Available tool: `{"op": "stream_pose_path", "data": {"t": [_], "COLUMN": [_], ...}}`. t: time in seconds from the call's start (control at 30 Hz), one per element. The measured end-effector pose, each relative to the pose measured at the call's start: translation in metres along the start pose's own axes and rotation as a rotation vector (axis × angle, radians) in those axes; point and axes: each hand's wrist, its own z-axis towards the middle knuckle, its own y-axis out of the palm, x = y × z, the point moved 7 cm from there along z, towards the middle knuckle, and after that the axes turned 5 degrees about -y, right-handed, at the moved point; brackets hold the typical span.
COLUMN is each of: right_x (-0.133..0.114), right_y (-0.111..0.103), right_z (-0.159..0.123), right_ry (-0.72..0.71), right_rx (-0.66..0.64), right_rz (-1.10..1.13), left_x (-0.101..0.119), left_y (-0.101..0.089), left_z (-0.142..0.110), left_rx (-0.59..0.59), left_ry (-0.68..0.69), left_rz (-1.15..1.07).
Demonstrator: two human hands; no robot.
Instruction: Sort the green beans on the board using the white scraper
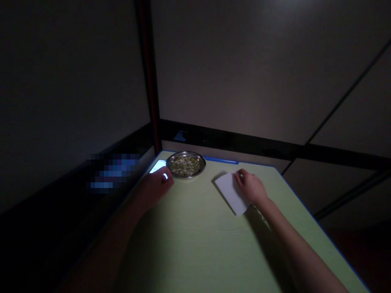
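Observation:
My right hand is closed on the upper right edge of a piece of white paper, its fingertips pinched together. The paper is tilted over the table and casts a shadow beside it. On the left, my left hand is closed with curled fingers, and a small bright glow shows at them. Whatever these fingers hold, if anything, is hidden. Just behind that hand lies a lit phone screen, partly covered by it. To its right a round metal dish contains a greenish and whitish mix of small pieces.
The pale green table has a blue edge and stands in a corner of dark panelled walls. A blue strip runs along the back edge, right of the dish. A pixelated bright patch shows at the left.

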Motion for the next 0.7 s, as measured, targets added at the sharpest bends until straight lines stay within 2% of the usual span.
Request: {"op": "stream_pose_path", "data": {"t": [0.23, 0.33, 0.7], "right_x": [-0.058, -0.083, -0.161], "right_y": [0.012, 0.017, 0.01], "right_z": [0.003, -0.002, -0.053], "right_ry": [-0.149, -0.269, -0.713], "right_rx": [-0.109, -0.135, -0.131], "right_rz": [-0.045, -0.025, 0.082], "left_x": [0.005, 0.009, 0.014], "left_y": [-0.002, -0.004, -0.015], "left_z": [-0.002, -0.004, -0.008], "left_rx": [0.017, 0.023, 0.073], "left_ry": [0.046, 0.047, 0.044], "left_rz": [0.05, 0.046, -0.004]}}
